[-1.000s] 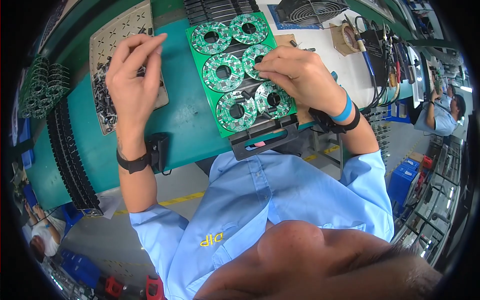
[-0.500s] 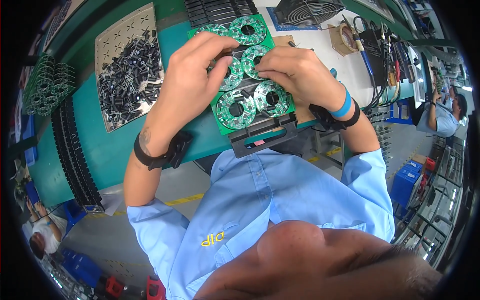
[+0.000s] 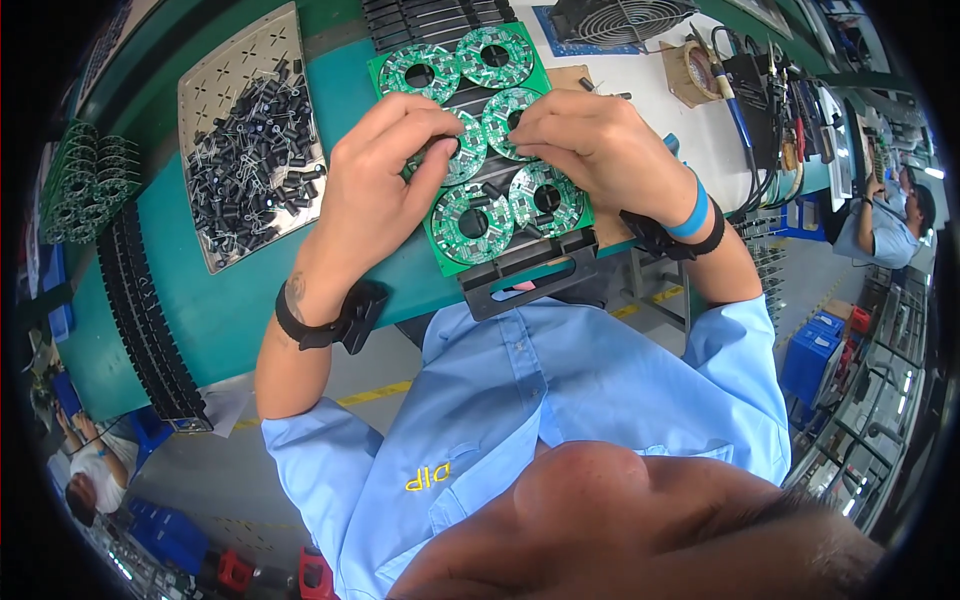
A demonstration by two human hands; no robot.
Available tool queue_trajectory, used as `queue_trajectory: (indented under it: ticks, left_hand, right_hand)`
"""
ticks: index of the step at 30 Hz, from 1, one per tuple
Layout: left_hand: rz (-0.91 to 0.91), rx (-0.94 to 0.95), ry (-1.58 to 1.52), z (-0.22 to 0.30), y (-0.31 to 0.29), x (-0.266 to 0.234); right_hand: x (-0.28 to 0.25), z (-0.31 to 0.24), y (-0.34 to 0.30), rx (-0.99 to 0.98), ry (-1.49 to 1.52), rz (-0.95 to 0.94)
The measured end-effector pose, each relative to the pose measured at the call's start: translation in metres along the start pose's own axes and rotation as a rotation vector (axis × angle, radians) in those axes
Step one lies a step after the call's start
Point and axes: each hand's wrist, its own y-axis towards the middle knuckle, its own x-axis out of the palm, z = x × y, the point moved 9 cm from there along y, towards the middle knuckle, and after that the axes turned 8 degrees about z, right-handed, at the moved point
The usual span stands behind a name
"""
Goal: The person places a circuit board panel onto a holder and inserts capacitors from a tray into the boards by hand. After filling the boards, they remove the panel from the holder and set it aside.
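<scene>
A green panel of round, ring-shaped circuit boards [image 3: 471, 222] lies in a black carrier frame [image 3: 535, 284] in front of me. My left hand [image 3: 385, 160] is over the middle-left ring, thumb and fingers closed near its dark centre hole. Anything in that pinch is too small or hidden to make out. At the middle-right ring, the fingers of my right hand [image 3: 590, 135] are pressed together by the centre hole, and they hide whatever they hold. Black cylindrical parts [image 3: 545, 199] lie at the lower rings' centres.
To the left, a metal tray [image 3: 225, 85] holds a heap of black capacitors [image 3: 250, 165] with wire leads. Beyond it are stacked green boards [image 3: 90, 185] and a black ribbed strip [image 3: 150, 310]. A fan [image 3: 620, 22] and hand tools [image 3: 790, 110] are at the right.
My left hand has come down slightly toward me, its fingers drawing closer to the thumb, uncovering the upper-left ring. My right hand has stayed almost in place.
</scene>
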Motion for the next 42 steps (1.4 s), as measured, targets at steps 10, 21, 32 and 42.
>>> queue_trajectory:
  ticks: [10,21,32,42]
  left_hand:
    - [-0.075,0.002,-0.014,0.001,-0.002,0.003]
    - [-0.110,-0.019,0.027,-0.001,0.003,0.004]
    - [-0.065,0.037,0.111,0.001,0.005,0.001]
    - [-0.006,-0.006,0.155,-0.011,0.006,0.000]
  right_hand:
    - [0.007,-0.010,-0.001,-0.128,-0.156,-0.042]
    - [0.002,-0.010,-0.016,-0.123,-0.190,0.016]
    - [-0.050,0.026,-0.085,0.321,-0.337,0.233]
    - [-0.038,0.044,-0.090,0.303,-0.414,0.253]
